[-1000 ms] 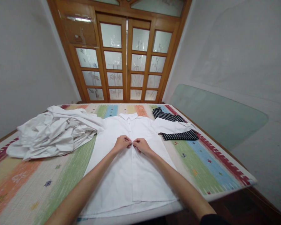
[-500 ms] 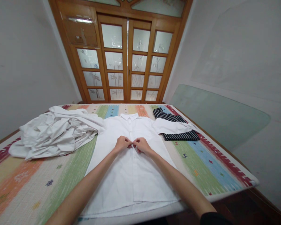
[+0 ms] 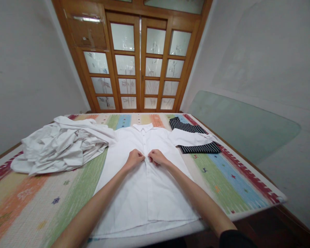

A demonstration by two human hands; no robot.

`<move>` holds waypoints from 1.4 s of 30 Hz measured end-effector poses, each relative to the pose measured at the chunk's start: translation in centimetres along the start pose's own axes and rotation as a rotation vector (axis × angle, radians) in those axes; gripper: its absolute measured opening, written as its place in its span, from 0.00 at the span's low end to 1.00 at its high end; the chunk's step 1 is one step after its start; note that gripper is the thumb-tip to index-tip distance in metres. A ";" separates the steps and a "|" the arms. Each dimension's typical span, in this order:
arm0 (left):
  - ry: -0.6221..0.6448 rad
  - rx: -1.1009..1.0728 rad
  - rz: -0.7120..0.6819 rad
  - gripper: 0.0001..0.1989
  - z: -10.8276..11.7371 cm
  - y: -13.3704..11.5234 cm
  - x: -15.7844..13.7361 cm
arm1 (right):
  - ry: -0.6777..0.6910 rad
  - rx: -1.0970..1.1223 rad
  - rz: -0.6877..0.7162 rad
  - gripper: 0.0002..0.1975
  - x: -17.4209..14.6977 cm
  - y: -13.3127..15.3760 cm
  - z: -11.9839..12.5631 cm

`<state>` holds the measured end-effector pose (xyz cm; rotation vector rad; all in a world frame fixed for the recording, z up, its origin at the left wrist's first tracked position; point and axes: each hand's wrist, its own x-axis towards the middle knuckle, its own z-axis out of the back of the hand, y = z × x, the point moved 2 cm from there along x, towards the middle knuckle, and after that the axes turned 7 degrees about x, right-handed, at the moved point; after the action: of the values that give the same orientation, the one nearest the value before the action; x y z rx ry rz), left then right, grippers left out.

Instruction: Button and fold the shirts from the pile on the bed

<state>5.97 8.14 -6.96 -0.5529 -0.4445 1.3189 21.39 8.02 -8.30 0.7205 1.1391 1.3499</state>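
A white button-up shirt point(image 3: 167, 193) lies front side up on the patterned table cover, collar pointing away from me. Its upper front is closed along the button line, while the lower front edges hang loosely over each other. At mid-chest, my left hand point(image 3: 135, 158) pinches one edge of the shirt's front opening. Just to the right, my right hand point(image 3: 156, 157) pinches the other edge, with a small gap between the two sets of fingertips. The button between them is too small to make out clearly.
A crumpled heap of white cloth point(image 3: 59, 146) rests at left, touching the shirt's shoulder side. Under the shirt's right sleeve point(image 3: 191, 137) lies a folded black-and-white striped garment point(image 3: 200, 150). Behind the table cover point(image 3: 222, 179) stand wooden doors point(image 3: 139, 62); a glass panel point(image 3: 243, 124) leans at right.
My fingertips have drawn slightly apart, my right hand shifting a little to the right. Both hands stay at the shirt's front, and the view has shifted slightly.
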 end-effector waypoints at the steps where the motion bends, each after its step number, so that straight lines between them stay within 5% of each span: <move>1: -0.013 0.030 -0.031 0.07 0.1 0.0 -0.2 | -0.047 -0.033 0.033 0.06 -0.4 0.3 0.2; 6: -0.022 0.124 -0.207 0.08 0.3 0.6 -2.0 | -0.049 -0.380 0.241 0.03 -4.0 1.5 -0.5; 11: 0.054 0.065 -0.256 0.14 0.2 1.2 -3.8 | -0.029 -0.756 0.193 0.15 -7.4 1.0 -2.5; 15: 0.099 0.048 -0.290 0.17 0.2 0.8 -5.1 | -0.084 -0.852 0.157 0.13 -8.0 0.7 -3.1; 22: 0.135 0.053 -0.351 0.12 -0.3 -0.5 -7.2 | -0.005 -0.468 0.204 0.09 -7.9 0.6 -1.4; 29: 0.102 0.059 -0.326 0.07 -1.5 -0.9 -6.9 | 0.141 0.048 0.062 0.04 -7.1 -2.2 -0.6; 42: 0.295 -0.236 -0.131 0.06 -0.7 -1.1 -6.3 | 0.159 0.159 0.110 0.05 -7.7 -2.0 -0.7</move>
<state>5.93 1.68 -6.79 -0.8866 -0.3871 1.0447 22.55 0.14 -8.83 0.8118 1.3617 1.4405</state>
